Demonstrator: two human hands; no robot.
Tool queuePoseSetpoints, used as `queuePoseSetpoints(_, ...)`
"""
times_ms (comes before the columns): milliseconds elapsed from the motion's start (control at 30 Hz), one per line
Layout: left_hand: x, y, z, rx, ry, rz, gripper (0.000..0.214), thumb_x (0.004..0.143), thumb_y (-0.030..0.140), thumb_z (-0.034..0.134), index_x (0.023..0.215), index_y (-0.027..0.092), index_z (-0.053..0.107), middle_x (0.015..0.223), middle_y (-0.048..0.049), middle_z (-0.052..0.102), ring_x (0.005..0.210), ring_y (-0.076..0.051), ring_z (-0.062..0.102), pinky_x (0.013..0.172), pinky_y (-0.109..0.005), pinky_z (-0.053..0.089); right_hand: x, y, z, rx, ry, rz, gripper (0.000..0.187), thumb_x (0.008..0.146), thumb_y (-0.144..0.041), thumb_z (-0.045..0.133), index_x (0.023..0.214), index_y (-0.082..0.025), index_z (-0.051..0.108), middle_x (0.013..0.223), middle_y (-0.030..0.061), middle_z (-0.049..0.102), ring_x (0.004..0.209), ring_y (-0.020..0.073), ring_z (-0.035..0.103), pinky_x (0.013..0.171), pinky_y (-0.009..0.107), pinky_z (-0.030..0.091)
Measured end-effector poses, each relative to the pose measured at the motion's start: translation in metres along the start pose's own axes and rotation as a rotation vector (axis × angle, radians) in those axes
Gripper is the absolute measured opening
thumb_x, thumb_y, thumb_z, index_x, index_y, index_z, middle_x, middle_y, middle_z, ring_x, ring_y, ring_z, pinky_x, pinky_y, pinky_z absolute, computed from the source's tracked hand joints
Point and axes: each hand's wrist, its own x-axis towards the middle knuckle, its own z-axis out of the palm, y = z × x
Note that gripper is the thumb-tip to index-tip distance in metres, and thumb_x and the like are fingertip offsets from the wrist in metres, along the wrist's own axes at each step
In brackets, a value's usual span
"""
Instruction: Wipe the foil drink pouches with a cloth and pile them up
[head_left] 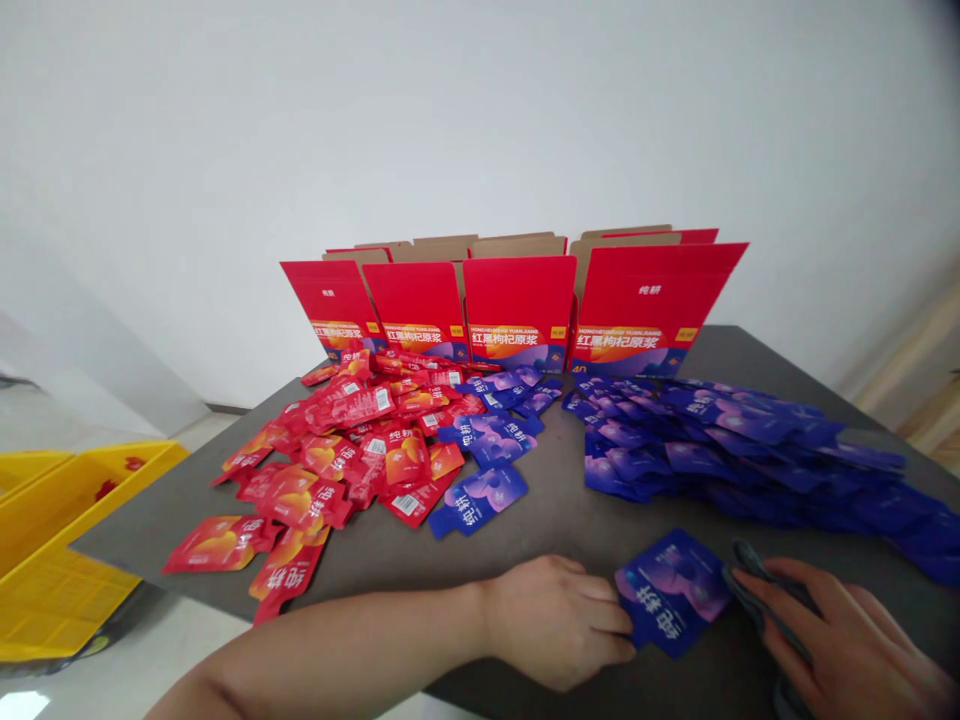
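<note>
My left hand (559, 622) is closed on the left edge of a blue-purple pouch (673, 592), just above the front of the dark table. A folded dark grey cloth (780, 610) is pinched in my right hand (855, 640), its tip touching or very near the pouch's right edge. Behind my right hand spreads a large heap of blue pouches (720, 440). Several more blue pouches (484, 498) lie mid-table, partly against a pile of red pouches (330, 455) on the left.
Several red cartons (521, 310) with raised flaps stand in a row along the back of the grey table (540, 540), against a white wall (480, 120). Yellow crates (75, 530) stand beyond the table's left edge.
</note>
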Motion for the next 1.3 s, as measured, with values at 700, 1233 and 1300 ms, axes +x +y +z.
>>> queuePoseSetpoints(700,-0.004,-0.003,0.005,-0.027,-0.025,-0.001,0.032,0.091,0.027,0.041,0.114,0.019,0.063,0.127,0.0003,0.061,0.114,-0.015,0.055,0.082,-0.031,0.044,0.059,-0.071,-0.026,-0.146,-0.136,-0.165,0.035,0.082,-0.015,0.053,0.109,-0.03,0.068,0.116,0.0084,0.06,0.096,0.0224,0.059,0.077,0.039,0.053)
queuePoseSetpoints(1233,-0.004,-0.005,0.006,-0.054,-0.048,-0.007,0.03,0.091,0.028,0.042,0.112,0.019,0.062,0.125,0.0005,0.062,0.109,-0.015,0.057,0.079,-0.03,0.043,0.032,-0.043,-0.028,0.042,-0.108,-0.114,0.037,0.084,-0.029,0.049,0.118,-0.034,0.063,0.121,0.0039,0.061,0.104,0.0208,0.062,0.083,0.034,0.053)
queuePoseSetpoints(1300,-0.003,-0.004,0.005,-0.045,-0.045,-0.008,0.029,0.091,0.028,0.043,0.111,0.019,0.062,0.124,0.0013,0.062,0.108,-0.015,0.057,0.079,-0.03,0.043,0.031,-0.049,-0.028,0.05,-0.115,-0.123,0.037,0.083,-0.028,0.05,0.117,-0.036,0.063,0.12,0.0031,0.061,0.102,0.0203,0.062,0.082,0.034,0.053)
